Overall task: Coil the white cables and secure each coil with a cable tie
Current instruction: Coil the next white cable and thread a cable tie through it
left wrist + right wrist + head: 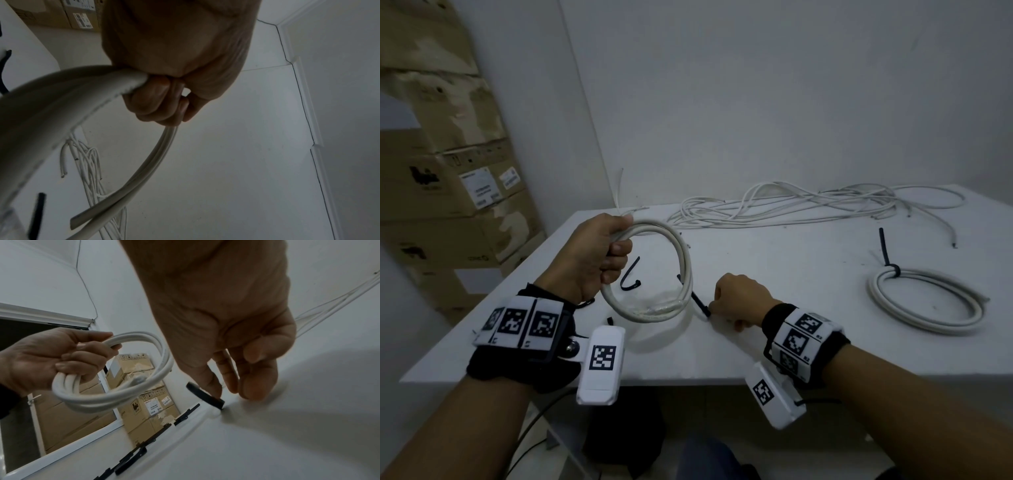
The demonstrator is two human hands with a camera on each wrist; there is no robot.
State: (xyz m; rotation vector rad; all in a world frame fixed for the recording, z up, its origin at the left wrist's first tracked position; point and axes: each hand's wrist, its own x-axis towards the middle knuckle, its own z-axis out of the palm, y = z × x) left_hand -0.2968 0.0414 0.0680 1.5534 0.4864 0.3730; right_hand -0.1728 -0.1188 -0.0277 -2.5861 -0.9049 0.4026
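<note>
Both hands work low over the bench [774, 356]: the left hand [594, 255] grips a white coil [654, 274] of several loops, held upright off the surface, while the right hand [739, 296] pinches a black tie [700, 303] lying beside the coil's lower edge. Farther right lies a tied coil [924, 301]; loose cables [791, 205] sprawl along the wall, and another tie [630, 275] lies inside the held loop.

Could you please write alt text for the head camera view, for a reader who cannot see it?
Over a white table, the left hand grips a coil of white cable held upright, while the right hand pinches a black cable tie at the tabletop. A finished coil with a black tie lies to the right, and loose white cables sprawl along the far edge.
</note>
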